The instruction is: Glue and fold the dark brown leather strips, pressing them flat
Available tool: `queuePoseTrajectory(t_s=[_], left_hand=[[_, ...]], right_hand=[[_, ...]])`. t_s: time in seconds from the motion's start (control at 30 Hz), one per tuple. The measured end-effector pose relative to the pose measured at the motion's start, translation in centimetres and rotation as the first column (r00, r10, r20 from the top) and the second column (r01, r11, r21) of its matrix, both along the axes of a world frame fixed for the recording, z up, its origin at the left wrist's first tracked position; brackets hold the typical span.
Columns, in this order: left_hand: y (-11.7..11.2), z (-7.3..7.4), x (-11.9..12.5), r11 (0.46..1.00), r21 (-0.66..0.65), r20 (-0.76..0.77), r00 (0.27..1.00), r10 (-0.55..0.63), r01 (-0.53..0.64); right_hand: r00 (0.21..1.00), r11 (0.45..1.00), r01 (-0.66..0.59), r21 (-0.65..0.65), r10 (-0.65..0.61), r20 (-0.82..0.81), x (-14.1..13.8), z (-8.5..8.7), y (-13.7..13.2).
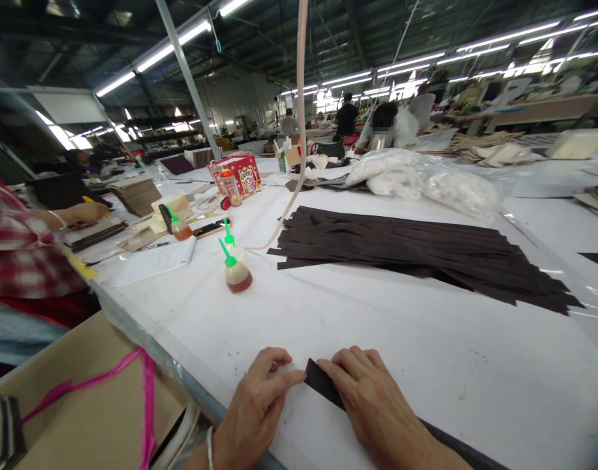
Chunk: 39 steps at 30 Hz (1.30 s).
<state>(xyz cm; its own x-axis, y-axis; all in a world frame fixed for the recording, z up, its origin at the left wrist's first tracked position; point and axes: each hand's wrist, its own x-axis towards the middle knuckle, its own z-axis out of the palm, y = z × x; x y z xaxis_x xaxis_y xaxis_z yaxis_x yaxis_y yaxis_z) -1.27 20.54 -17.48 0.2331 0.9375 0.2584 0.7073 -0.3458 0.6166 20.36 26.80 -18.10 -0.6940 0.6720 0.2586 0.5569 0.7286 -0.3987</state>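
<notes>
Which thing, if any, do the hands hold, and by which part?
The right hand lies on the dark strip just behind one end; the left hand seems to touch that end with a fingertip. Whether either grips it is unclear.

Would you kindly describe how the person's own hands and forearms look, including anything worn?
The left hand is ungloved, with a slim silvery bangle at the wrist; the right hand is also ungloved, without visible jewellery. No sleeves show.
</notes>
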Motion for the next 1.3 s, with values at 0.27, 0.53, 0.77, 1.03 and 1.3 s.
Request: queuePoseTrajectory(t_s=[0.27, 0.53, 0.77, 1.03, 1.3], left_hand=[[-0.2, 0.2, 0.3, 0.994, 0.092, -0.170, 0.985, -0.039, 0.055], [-0.2, -0.2, 0.5, 0.999, 0.036, -0.045, 0.999, -0.021, 0.022], [0.7, 1.0, 1.6, 0.941, -0.301, 0.312, 0.916, 0.250, -0.155], [4.0, 1.5, 4.3, 0.853, -0.512, 0.639, 0.708, 0.300, 0.102], [4.3, -0.9, 0.2, 0.758, -0.652, 0.465, 0.768, 0.440, -0.039]], right_hand=[[0.976, 0.955, 0.150, -0.256, -0.103, 0.190, -1.3, 3.0, 0.8], [0.970, 0.918, 0.198, -0.344, -0.134, 0.201, -1.9, 3.9, 1.5], [0.994, 0.746, 0.095, -0.659, -0.111, 0.018, -1.4, 4.3, 3.0], [0.994, 0.459, -0.056, -0.887, -0.060, -0.094, 0.6, 5.8, 3.8], [0.997, 0.222, -0.007, -0.975, -0.076, -0.025, 10.3, 6.8, 3.2]])
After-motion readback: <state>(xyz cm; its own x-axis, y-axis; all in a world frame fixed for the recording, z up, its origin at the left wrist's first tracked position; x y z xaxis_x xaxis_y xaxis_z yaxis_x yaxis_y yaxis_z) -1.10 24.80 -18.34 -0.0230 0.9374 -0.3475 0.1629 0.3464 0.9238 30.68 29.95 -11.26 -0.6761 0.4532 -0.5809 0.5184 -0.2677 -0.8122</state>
